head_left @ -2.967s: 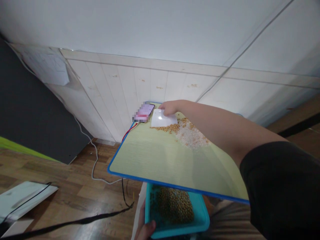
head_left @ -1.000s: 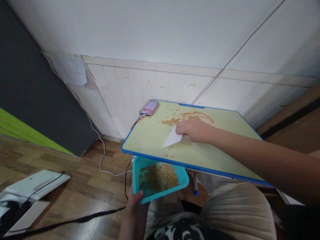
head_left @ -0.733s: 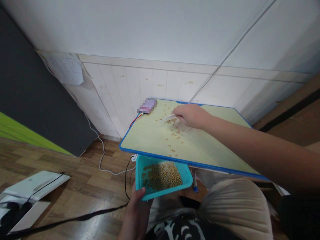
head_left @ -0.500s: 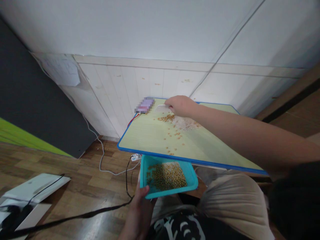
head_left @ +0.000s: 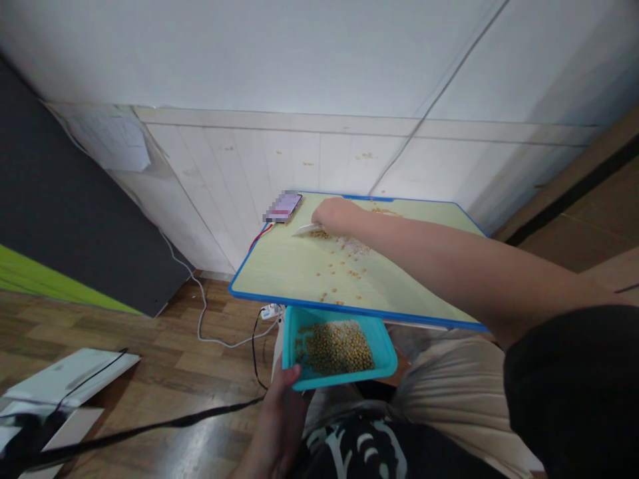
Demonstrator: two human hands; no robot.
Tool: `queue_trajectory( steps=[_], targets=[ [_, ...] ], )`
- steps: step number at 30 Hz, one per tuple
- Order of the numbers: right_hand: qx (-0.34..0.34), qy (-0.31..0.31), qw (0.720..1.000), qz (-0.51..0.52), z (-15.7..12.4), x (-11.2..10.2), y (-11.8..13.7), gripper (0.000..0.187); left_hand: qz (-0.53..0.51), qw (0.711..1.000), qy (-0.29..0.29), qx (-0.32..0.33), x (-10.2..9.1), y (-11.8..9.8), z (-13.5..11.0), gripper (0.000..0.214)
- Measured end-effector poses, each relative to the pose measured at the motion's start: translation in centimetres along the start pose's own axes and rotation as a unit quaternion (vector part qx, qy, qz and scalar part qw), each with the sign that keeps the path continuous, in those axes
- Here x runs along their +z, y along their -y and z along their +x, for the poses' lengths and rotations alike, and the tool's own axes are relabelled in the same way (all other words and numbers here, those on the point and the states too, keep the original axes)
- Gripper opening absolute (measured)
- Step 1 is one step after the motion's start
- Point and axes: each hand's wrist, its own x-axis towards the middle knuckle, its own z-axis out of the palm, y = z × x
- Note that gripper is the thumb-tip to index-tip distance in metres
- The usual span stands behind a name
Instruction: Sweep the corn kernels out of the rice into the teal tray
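Note:
My right hand [head_left: 333, 216] reaches across the small blue-edged table [head_left: 279, 263] and grips a white card [head_left: 305, 230], its edge on the tabletop among loose soybeans and rice [head_left: 344, 256]. Scattered beans trail toward the table's near edge. Below that edge my left hand [head_left: 282, 406] grips the near corner of a teal tray [head_left: 387, 346] holding soybeans and some rice [head_left: 334, 344].
A phone [head_left: 282, 206] lies at the table's far left corner with a red cable hanging off it. White and black cables run over the wooden floor [head_left: 150, 346]. A white device [head_left: 60, 379] lies at the lower left. A white panelled wall stands behind the table.
My right hand has swept the card toward me, then gone back out to the far left part of the table. The tray has shifted slightly right under the near edge.

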Motion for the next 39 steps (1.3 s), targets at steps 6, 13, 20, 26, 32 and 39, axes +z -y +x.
queue_trajectory(
  steps=[6,13,20,26,32,39],
  targets=[
    [-0.008,0.007,1.0,0.008,-2.0,-0.1,-0.3,0.032,0.011,1.0,0.006,0.001,-0.1,-0.3,0.3,0.069],
    [-0.025,0.026,0.999,0.0,-3.9,-0.3,0.1,0.035,0.013,1.0,0.007,-0.004,-0.1,-0.7,0.5,0.076],
    [-0.048,0.026,0.998,-0.016,-5.4,0.0,0.1,0.036,0.023,1.0,-0.002,-0.003,0.4,-0.9,0.4,0.073],
    [-0.061,0.022,0.998,-0.012,-6.4,0.4,-0.1,0.037,0.028,1.0,-0.008,0.003,0.4,-0.7,0.3,0.066],
    [-0.055,0.007,0.998,0.011,-6.6,0.6,-0.4,0.035,0.029,1.0,-0.011,0.005,0.6,-0.7,0.4,0.068],
    [0.007,-0.092,0.993,0.068,-6.4,-1.2,-1.1,0.035,0.039,0.999,-0.022,0.006,-0.1,-0.8,0.8,0.064]
  ],
)
